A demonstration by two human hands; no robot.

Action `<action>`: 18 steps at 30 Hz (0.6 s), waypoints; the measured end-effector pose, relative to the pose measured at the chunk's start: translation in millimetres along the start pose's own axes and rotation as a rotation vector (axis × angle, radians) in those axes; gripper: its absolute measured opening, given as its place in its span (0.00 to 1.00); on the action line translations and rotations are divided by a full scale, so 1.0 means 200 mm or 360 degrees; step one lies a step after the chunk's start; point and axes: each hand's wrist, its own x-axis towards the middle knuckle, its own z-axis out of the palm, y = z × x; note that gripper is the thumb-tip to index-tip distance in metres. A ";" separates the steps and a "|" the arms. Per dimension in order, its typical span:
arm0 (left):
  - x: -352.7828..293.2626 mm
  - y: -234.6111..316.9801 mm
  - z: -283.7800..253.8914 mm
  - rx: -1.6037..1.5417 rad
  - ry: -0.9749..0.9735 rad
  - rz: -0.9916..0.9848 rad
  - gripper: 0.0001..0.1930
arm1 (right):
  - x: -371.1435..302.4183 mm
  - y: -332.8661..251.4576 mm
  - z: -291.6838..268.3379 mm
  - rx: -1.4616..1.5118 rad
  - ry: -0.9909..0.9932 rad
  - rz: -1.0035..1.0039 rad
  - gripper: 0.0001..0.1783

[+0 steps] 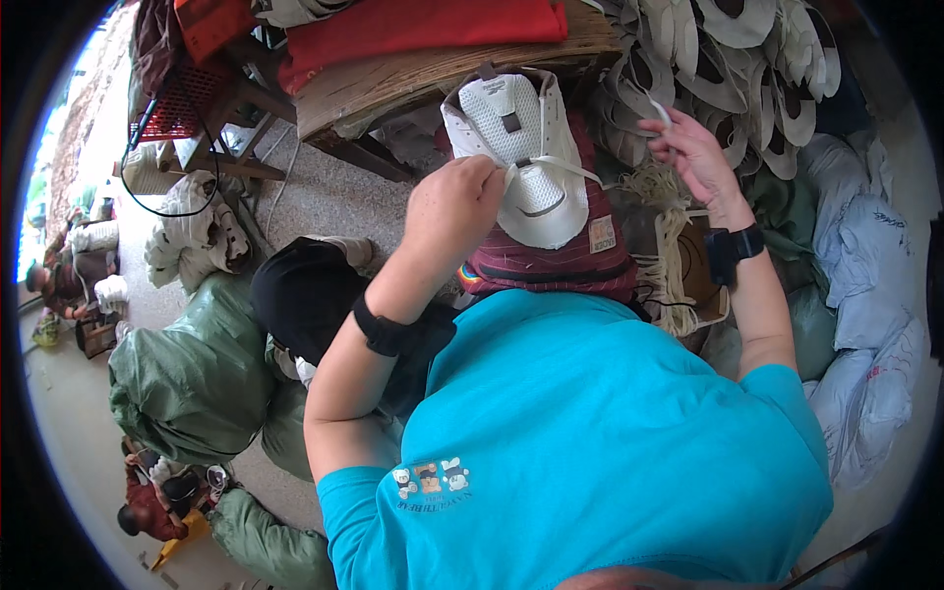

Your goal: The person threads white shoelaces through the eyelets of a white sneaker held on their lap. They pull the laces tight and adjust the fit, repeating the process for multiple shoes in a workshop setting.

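Note:
A white shoe upper [541, 218] with a mesh tongue lies over the maroon striped cloth [610, 270] in front of me, its rounded toe toward my body. A flat white shoelace [570, 168] crosses it below the tongue and runs off to the right. My left hand [454, 205] is closed in a pinch at the upper's left edge, on the lace there. Raised to the right, away from the upper, my right hand [693, 157] has its thumb and fingers together on a thin white lace end [659, 110]. Part of the lace between is hard to follow.
Behind the upper stands a wooden bench [393, 74] with red cloth [423, 39]. Many grey-white shoe pieces [728, 69] hang at the back right. Beside my right arm is a bundle of pale laces [669, 236]. Green sacks [197, 369] and white sacks [865, 265] flank me; people sit far left.

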 end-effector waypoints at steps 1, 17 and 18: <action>0.02 0.03 -0.05 0.0293 -0.0035 0.0172 0.06 | -0.02 -0.02 0.08 0.0028 -0.0196 -0.0004 0.24; 0.15 0.00 -0.20 0.0442 -0.0153 0.0774 0.11 | -0.07 -0.02 0.57 -0.1088 -0.0606 -0.0508 0.13; 0.14 -0.02 -0.18 0.0382 -0.0134 0.0787 0.10 | -0.07 -0.01 0.57 -0.1068 -0.0600 -0.0514 0.13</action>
